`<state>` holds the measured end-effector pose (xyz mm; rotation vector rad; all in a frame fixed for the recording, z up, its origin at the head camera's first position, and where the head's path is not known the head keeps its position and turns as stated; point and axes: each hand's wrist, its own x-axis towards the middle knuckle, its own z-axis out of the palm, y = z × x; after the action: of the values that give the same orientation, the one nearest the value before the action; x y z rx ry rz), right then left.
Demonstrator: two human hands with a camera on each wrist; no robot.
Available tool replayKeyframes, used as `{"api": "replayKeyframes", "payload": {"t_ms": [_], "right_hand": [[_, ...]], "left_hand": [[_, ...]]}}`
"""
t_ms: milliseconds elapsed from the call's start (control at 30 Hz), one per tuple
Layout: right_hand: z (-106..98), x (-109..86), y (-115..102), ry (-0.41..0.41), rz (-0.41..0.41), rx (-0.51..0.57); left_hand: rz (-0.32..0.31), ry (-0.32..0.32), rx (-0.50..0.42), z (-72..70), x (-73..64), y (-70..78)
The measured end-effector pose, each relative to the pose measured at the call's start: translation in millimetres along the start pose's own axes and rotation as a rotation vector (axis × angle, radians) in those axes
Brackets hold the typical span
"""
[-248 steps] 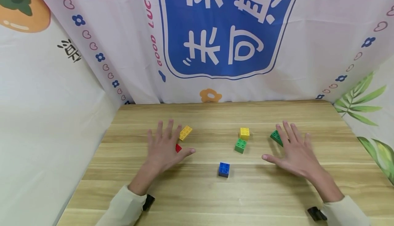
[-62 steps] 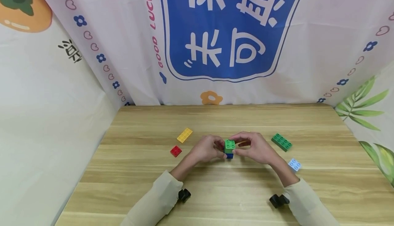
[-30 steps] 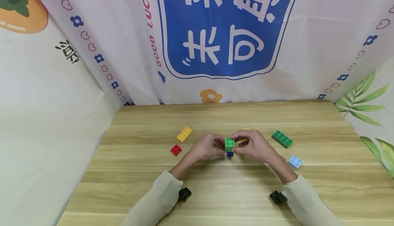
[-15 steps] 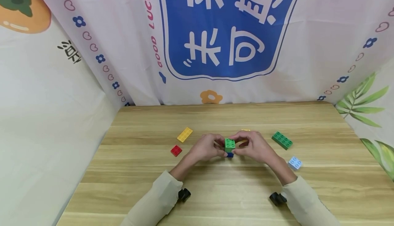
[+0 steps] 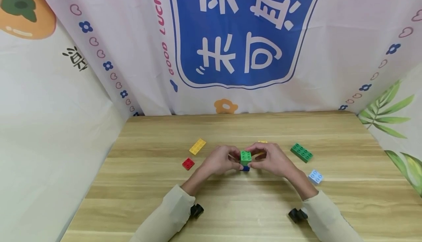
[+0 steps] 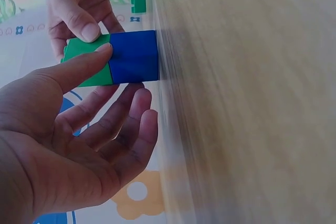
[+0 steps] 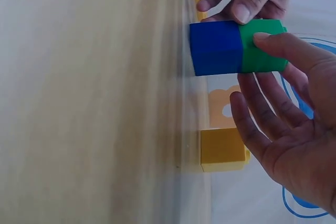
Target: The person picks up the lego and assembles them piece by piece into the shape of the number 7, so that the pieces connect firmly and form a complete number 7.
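Note:
A light green brick (image 5: 245,156) sits on top of a blue brick (image 5: 244,168), the two flush in a small stack at mid-table. My left hand (image 5: 221,160) pinches the stack from the left, its thumb at the seam between the colours in the left wrist view. From the right my right hand (image 5: 273,159) grips the light green brick (image 7: 265,51) between thumb and fingers. The blue brick (image 6: 134,56) has its base down at the tabletop. Just behind the right hand is a yellow brick (image 7: 223,145), mostly covered by that hand in the head view.
Left of the hands lie a flat yellow plate brick (image 5: 197,146) and a small red brick (image 5: 188,163). To the right are a long dark green brick (image 5: 301,152) and a light blue brick (image 5: 315,177), close to the right forearm. A printed cloth (image 5: 148,88) hangs behind the table.
Earliest, both hands were spread apart over the table and the light green and blue bricks stood separately. They are now stacked and held by both hands; over the last two seconds the hands barely move.

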<state>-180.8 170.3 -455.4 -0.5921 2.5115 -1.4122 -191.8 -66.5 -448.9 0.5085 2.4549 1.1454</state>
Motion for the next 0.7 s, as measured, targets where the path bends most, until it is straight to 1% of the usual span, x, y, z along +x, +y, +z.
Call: {"api": "replayKeyframes", "payload": {"t_ms": [233,333,433,700], "right_hand": [[-4.3,-1.4,1.1,-0.041,-0.037,-0.069],[-9.6,-2.1,3.7,-0.033,-0.046,-0.094],[-16.6,-3.1,7.0,-0.001,-0.044,-0.104],[-31.1,-2.7,17.3,0.128,-0.044,-0.092]], "left_hand": [[0.012,0.007,0.026,1.7,-1.0,-0.8],[0.021,0.007,0.033,1.7,-0.3,-0.2],[0.020,0.005,0.039,1.6,0.0,0.9],[-0.003,0.004,0.039,2.1,-0.2,2.1]]}}
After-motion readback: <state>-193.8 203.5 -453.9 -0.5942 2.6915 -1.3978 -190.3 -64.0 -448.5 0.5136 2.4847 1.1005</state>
